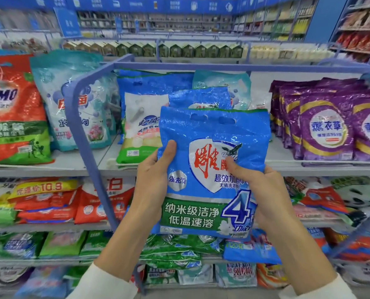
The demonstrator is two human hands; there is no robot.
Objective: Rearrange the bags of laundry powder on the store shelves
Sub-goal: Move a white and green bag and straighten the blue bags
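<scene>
A head camera looks at a shop aisle. At the left end of the upper shelf (pixel 39 167) a red and green bag (pixel 11 108) stands upright with its label facing the aisle. Just beside it a teal bag (pixel 56 100) faces the same way, so shoppers can read both. A blue frame post (pixel 89 147) rises in front of the shelf's front edge. To its right a white and green bag (pixel 138 128) stands near the front edge, with a row of blue bags (pixel 199 98) upright behind it toward the back.

In the middle, off the shelf and in front of that section, the person holds a blue bag of laundry powder (pixel 207 160) upright, print toward them. The left hand (pixel 156 169) grasps its left edge, thumb on the front, fingers hidden behind. The right hand (pixel 264 190) grasps its lower right edge, thumb pressed on the front. Two hands probably steady the soft, heavy sack and keep it square for setting down. Toward the right end, purple bags (pixel 326 128) stand in tidy rows.
</scene>
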